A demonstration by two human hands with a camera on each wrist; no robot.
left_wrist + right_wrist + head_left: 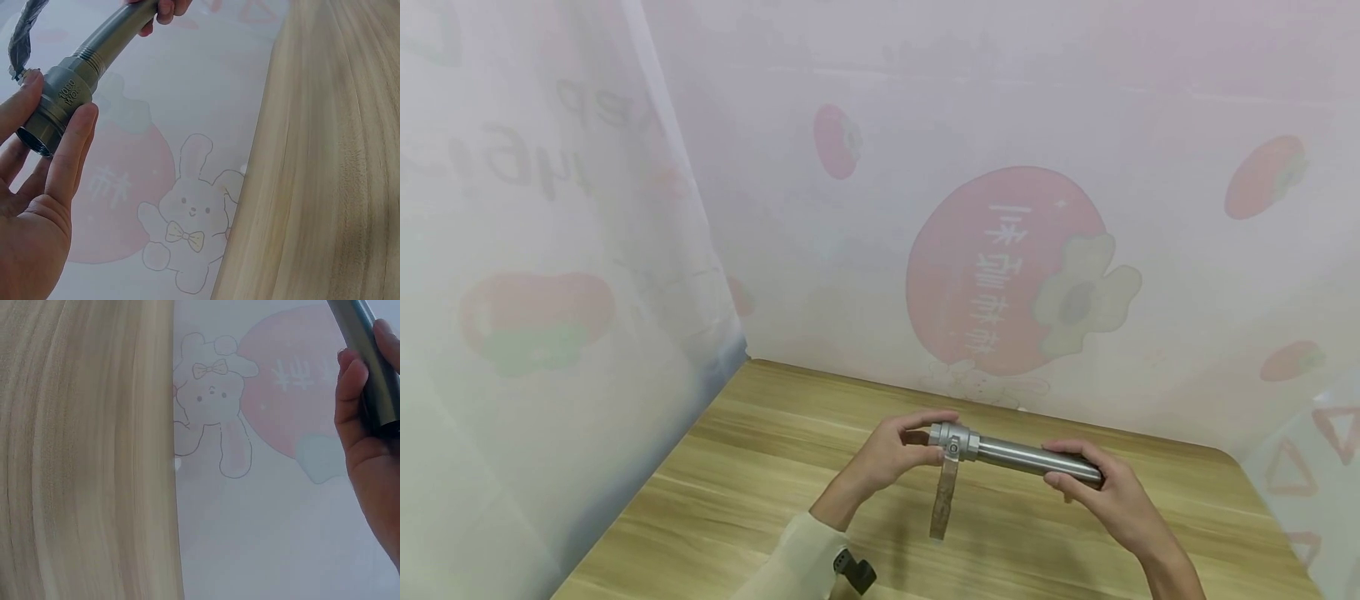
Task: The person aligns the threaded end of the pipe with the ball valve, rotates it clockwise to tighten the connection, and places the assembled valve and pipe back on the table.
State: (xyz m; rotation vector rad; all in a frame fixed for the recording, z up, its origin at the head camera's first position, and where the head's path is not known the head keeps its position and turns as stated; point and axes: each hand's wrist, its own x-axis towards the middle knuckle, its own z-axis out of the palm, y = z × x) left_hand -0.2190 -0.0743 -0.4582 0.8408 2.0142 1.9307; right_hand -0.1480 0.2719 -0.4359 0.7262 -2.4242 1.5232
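A steel ball valve (pixel 955 442) is joined to a long metal pipe (pixel 1022 457), and both hands hold the pair above the table. My left hand (pixel 887 454) pinches the valve body between thumb and fingers near its open threaded end, which shows in the left wrist view. From the valve a lever handle (pixel 943 500) in a brownish wrap points toward me. My right hand (pixel 1108 492) grips the pipe's far end; in the right wrist view its thumb and fingers lie on either side of the pipe (pixel 369 362). Raised lettering marks the valve body (pixel 65 90).
The wood-grain table (pixel 760 433) spreads under both hands. Behind it hangs a pale curtain (pixel 820 275) printed with red fruit and a rabbit, and another curtain (pixel 550 250) borders the left side. A black strap mount (pixel 855 571) sits at the left wrist.
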